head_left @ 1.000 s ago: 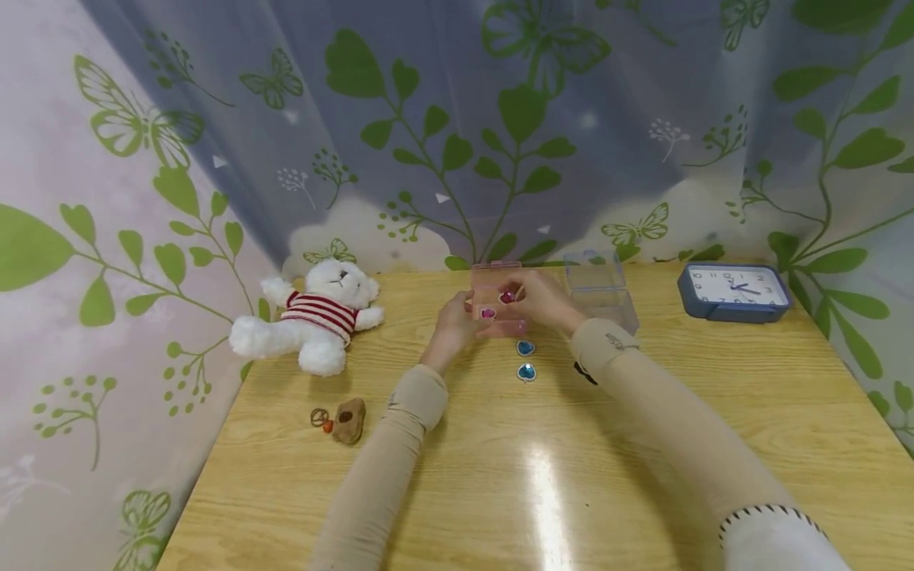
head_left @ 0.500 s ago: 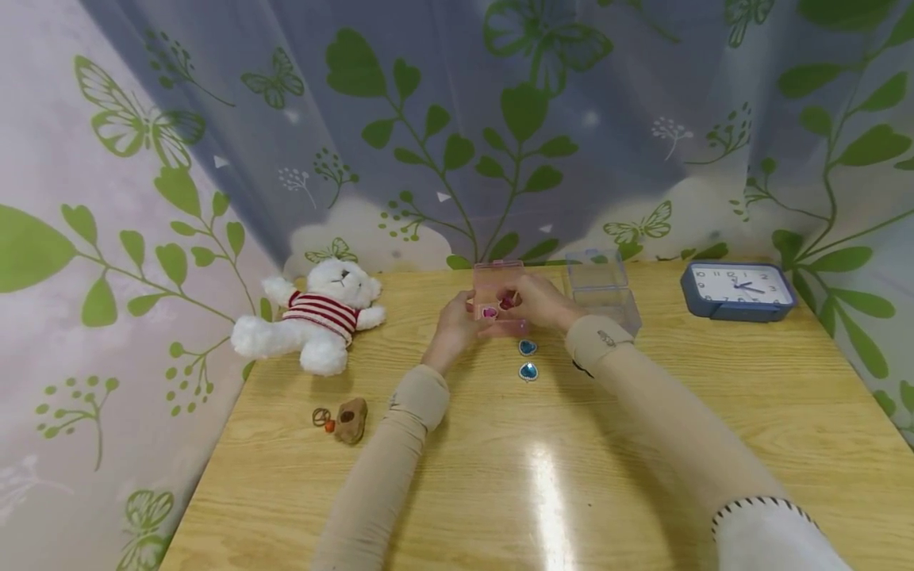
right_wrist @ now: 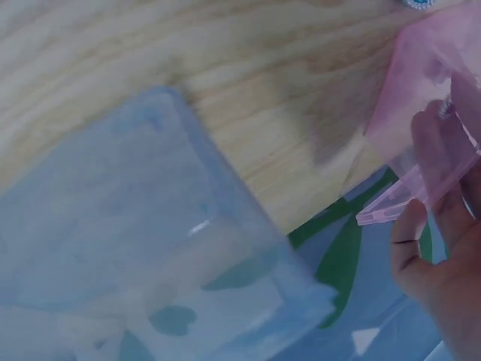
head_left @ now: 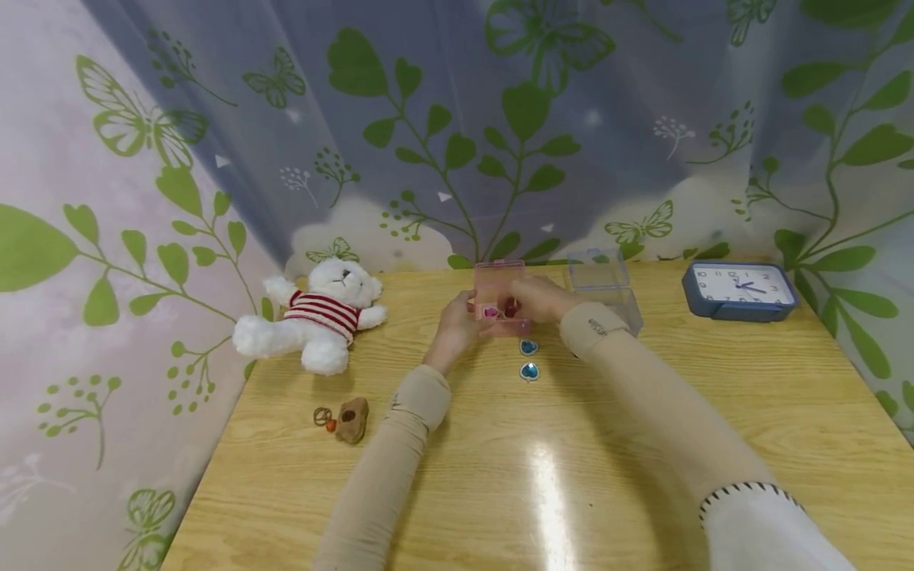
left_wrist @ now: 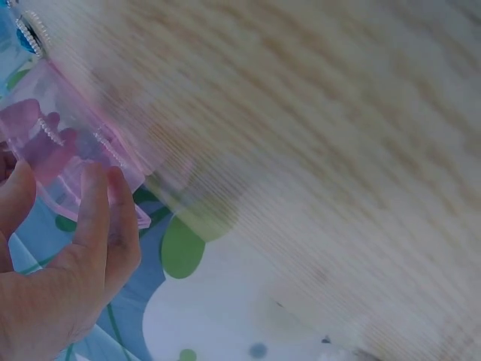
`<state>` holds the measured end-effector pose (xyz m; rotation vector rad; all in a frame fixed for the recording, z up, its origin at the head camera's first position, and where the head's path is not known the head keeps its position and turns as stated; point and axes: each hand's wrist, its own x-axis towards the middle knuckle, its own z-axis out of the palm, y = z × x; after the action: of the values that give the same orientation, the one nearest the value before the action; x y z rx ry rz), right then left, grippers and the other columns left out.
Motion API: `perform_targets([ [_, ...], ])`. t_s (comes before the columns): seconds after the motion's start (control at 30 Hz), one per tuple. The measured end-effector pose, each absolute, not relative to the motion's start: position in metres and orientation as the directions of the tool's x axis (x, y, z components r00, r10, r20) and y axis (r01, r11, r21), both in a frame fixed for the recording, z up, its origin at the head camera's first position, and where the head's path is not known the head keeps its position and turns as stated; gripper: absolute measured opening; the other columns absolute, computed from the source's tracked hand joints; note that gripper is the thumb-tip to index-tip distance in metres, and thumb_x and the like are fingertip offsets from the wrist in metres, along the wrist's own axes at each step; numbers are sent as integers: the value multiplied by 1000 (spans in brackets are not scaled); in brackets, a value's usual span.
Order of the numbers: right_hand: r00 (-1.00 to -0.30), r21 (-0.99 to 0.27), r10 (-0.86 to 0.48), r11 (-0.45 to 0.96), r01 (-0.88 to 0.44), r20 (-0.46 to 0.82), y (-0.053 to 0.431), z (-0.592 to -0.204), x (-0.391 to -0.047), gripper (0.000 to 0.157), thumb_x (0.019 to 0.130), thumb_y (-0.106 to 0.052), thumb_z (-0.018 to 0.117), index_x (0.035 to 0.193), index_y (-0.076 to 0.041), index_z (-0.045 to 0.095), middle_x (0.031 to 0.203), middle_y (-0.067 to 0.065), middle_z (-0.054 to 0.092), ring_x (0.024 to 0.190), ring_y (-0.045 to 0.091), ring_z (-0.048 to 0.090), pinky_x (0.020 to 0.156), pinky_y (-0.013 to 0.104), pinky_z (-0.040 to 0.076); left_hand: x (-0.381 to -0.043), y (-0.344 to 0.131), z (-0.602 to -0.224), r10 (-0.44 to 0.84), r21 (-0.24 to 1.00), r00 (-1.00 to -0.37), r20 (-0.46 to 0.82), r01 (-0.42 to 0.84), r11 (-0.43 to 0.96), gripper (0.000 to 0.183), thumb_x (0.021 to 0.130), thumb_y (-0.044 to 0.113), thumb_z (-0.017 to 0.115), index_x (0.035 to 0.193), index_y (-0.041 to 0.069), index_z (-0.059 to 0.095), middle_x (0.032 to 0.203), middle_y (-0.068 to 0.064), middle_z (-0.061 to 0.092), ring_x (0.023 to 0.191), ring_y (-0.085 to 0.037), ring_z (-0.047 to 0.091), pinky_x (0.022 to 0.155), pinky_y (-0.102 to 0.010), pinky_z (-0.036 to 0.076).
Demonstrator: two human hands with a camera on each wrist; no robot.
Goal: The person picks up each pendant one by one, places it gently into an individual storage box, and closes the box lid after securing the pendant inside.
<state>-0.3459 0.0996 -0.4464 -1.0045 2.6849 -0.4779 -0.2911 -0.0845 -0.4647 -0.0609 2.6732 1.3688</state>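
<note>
A pink see-through plastic box (head_left: 500,274) stands with its lid up at the back of the table. My left hand (head_left: 455,325) grips its left side; in the left wrist view that hand (left_wrist: 71,274) has its fingers against the box wall. Inside the box lies a pink heart-shaped gem (head_left: 490,313) with a pale beaded edge. My right hand (head_left: 539,299) reaches in from the right and pinches a darker red heart-shaped gem (head_left: 510,307) beside it, partly covered by the fingers. Two blue heart-shaped gems (head_left: 529,371) lie on the table in front of the box.
A clear bluish box (head_left: 598,274) with its lid up stands just right of the right hand. Further right is a blue alarm clock (head_left: 739,289). To the left lie a white teddy bear (head_left: 314,313) and a brown keyring charm (head_left: 351,420). A patterned curtain (head_left: 428,119) hangs behind.
My right hand has lowered the red gem into the pink box, to the right of the pink one. My left hand stays on the box.
</note>
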Motion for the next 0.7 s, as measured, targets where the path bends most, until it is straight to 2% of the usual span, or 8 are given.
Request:
perform_targets([
  [0.1, -754, -345, -640, 748, -566, -150, 97, -444, -345, 26, 89, 6, 73, 105, -13, 81, 107, 4, 80, 104, 26, 73, 100, 45, 60, -291, -85, -465, 30, 806, -991, -133, -91, 585, 69, 96, 9, 77, 157, 4, 45, 139, -24, 64, 123, -38, 65, 107, -46, 56],
  [0.37, -759, -338, -632, 757, -559, -160, 96, -440, -342, 20, 96, -7, 75, 115, -12, 79, 118, 6, 79, 114, 29, 73, 106, 49, 57, -291, -84, -466, 30, 807, -991, -129, -87, 584, 68, 96, 9, 76, 157, 4, 45, 139, -23, 64, 123, -37, 65, 106, -46, 57],
  [0.47, -764, -384, -632, 742, -550, -127, 99, -438, -341, 19, 98, -12, 74, 116, -9, 78, 121, 9, 79, 113, 32, 73, 103, 50, 58, -291, -83, -466, 33, 805, -990, -138, -93, 586, 69, 97, 10, 76, 158, 5, 44, 138, -23, 64, 121, -35, 66, 104, -44, 58],
  [0.57, -777, -447, -623, 721, -529, -84, 104, -435, -338, 25, 101, -18, 72, 123, -7, 75, 127, 13, 76, 115, 34, 72, 102, 52, 58, -292, -83, -467, 34, 802, -988, -149, -101, 589, 70, 97, 10, 76, 159, 6, 43, 137, -22, 65, 118, -34, 67, 100, -43, 60],
  [0.7, -802, -571, -597, 660, -488, -3, 114, -431, -334, 33, 104, -16, 66, 135, -3, 68, 132, 18, 72, 121, 37, 68, 105, 54, 57, -292, -84, -467, 27, 802, -988, -153, -108, 587, 71, 96, 11, 77, 159, 7, 43, 138, -22, 64, 120, -34, 67, 100, -43, 59],
])
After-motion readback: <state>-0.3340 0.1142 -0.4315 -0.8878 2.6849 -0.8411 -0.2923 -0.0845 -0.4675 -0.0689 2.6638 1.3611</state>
